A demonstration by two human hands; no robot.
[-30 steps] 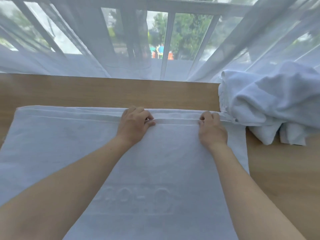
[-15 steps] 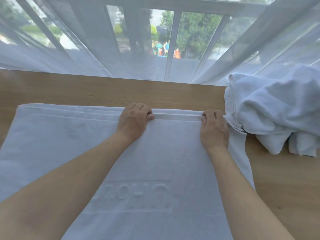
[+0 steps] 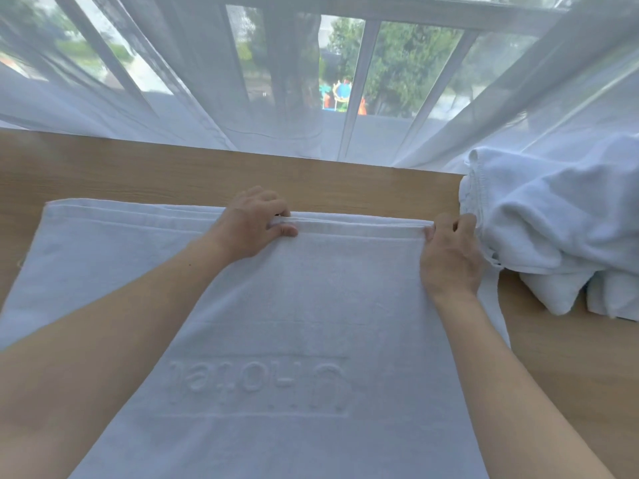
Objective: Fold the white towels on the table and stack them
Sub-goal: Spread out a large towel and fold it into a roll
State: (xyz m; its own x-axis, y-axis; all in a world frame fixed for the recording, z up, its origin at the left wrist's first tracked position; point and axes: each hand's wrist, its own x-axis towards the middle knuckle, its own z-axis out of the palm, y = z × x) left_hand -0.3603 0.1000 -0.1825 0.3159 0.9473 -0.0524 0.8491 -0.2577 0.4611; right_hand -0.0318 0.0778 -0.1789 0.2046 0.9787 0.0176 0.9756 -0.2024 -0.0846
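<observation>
Both hands pinch the far hem of the flat white towel (image 3: 311,305) on the bench (image 3: 173,174): left grip (image 3: 249,226), right grip (image 3: 449,250); crumpled towels (image 3: 560,219) lie far right

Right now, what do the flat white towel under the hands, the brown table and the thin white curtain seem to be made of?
Flat white towel: probably cotton terry, matte, with raised lettering and a stitched hem.
Brown table: wood or wood-look laminate, smooth, with fine grain lines; which one is unclear.
Thin white curtain: sheer woven fabric; the railing and trees show through it.
</observation>
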